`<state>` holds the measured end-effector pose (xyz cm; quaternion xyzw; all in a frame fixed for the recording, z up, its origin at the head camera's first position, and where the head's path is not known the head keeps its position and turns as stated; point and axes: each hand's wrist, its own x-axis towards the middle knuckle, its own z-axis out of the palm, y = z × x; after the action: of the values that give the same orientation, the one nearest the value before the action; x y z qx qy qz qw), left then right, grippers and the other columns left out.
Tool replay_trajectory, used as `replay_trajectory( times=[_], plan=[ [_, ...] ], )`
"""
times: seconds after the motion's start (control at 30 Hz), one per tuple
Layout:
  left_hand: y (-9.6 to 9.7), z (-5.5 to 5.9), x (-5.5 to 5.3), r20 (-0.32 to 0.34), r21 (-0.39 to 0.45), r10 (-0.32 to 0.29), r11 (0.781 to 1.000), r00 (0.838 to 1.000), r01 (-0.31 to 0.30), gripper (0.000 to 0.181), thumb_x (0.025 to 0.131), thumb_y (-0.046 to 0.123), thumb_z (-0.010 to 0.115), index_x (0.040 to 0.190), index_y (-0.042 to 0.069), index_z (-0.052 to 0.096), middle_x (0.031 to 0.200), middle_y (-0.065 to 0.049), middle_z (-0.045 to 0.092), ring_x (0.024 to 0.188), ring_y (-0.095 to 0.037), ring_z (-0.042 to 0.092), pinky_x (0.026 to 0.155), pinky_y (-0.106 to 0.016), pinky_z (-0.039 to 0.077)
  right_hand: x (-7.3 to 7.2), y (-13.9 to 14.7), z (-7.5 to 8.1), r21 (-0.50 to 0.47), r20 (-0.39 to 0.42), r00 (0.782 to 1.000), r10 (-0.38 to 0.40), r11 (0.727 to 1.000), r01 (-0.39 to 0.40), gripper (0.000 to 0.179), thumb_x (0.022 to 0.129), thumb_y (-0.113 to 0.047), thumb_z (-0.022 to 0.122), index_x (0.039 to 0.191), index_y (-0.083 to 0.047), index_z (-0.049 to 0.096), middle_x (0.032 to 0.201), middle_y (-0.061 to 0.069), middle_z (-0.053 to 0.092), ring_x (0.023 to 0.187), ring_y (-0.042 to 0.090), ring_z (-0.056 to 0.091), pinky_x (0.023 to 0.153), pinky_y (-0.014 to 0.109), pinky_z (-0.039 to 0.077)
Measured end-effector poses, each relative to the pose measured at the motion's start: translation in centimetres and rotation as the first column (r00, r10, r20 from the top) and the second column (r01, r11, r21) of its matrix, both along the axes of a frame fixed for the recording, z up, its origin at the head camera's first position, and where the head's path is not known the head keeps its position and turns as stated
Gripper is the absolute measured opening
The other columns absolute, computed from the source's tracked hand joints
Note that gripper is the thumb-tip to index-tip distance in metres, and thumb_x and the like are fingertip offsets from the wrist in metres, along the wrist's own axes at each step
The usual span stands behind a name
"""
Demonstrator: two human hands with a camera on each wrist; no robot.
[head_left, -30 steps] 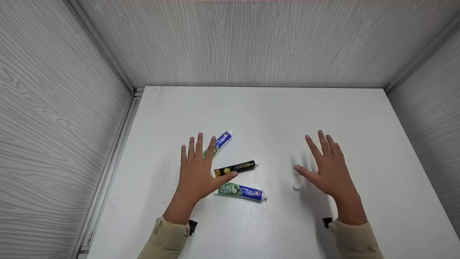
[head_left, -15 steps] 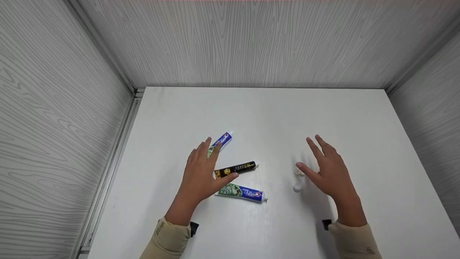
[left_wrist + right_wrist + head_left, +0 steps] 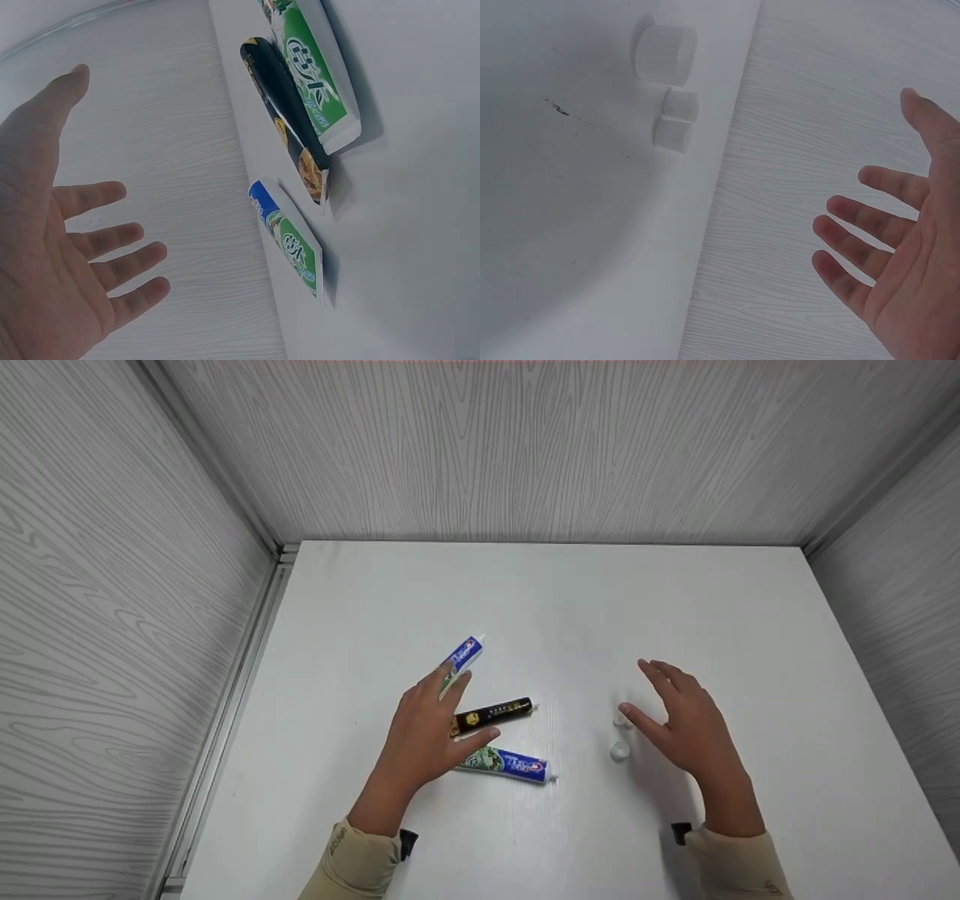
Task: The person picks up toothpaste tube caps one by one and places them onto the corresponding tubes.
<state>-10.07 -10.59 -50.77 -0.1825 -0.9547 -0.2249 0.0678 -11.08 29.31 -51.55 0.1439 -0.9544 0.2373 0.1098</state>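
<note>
The left hand [image 3: 421, 727], fingers loosely spread and holding nothing, has tipped on edge and dipped toward the glossy black toothpaste tube [image 3: 491, 714] at frame centre — a second ago it lay flat. It looks about to grasp. Two blue-green plastic toothpaste tubes [image 3: 459, 658] flank it. The right hand [image 3: 686, 727], also spread and empty, has lowered beside three small white caps [image 3: 619, 750] on the white table [image 3: 570, 600].

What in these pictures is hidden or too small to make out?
- Far tube: head view, its lower end is hidden behind the left hand.
- Black tube: its print is too small to read in either view.
- Caps: head view shows two white blurs; the right hand may hide the third seen by the right wrist.
- Near tube: left wrist view, cut off by the top edge.
</note>
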Motion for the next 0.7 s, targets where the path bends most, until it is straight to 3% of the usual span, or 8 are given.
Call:
replay_trajectory(
  times=[0.13, 0.4, 0.7],
  plan=[
    [0.2, -0.4, 0.2, -0.004, -0.02, -0.01, 1.0, 1.0, 0.01, 0.093, 0.091, 0.076, 0.066, 0.158, 0.013, 0.052, 0.164, -0.018, 0.046, 0.15, -0.038, 0.048, 0.119, -0.06, 0.042, 0.2, 0.1, -0.3, -0.005, -0.015, 1.0, 0.017, 1.0, -0.017, 0.071, 0.094, -0.043, 0.081, 0.152, -0.009, 0.057, 0.144, 0.021, 0.061, 0.127, 0.044, 0.061, 0.101, 0.063, 0.05],
    [0.6, -1.1, 0.9, 0.01, 0.024, -0.037, 0.999, 0.999, 0.037, 0.089, 0.092, 0.072, 0.069, 0.156, 0.012, 0.055, 0.164, -0.017, 0.047, 0.15, -0.037, 0.048, 0.117, -0.061, 0.043, 0.8, 0.4, -0.7, -0.005, 0.022, 1.0, 0.017, 1.0, -0.017, 0.063, 0.094, -0.042, 0.082, 0.143, -0.007, 0.065, 0.136, 0.02, 0.065, 0.12, 0.042, 0.064, 0.097, 0.061, 0.053],
    [1.1, -1.6, 1.1, 0.022, 0.054, -0.062, 0.997, 0.998, 0.061, 0.084, 0.093, 0.068, 0.071, 0.153, 0.01, 0.058, 0.16, -0.016, 0.051, 0.149, -0.035, 0.049, 0.116, -0.059, 0.045, 1.0, 0.9, -1.5, 0.009, 0.01, 0.999, 0.032, 0.999, -0.032, 0.048, 0.094, -0.026, 0.083, 0.134, -0.004, 0.07, 0.126, 0.017, 0.069, 0.111, 0.038, 0.069, 0.089, 0.055, 0.057]
  ],
)
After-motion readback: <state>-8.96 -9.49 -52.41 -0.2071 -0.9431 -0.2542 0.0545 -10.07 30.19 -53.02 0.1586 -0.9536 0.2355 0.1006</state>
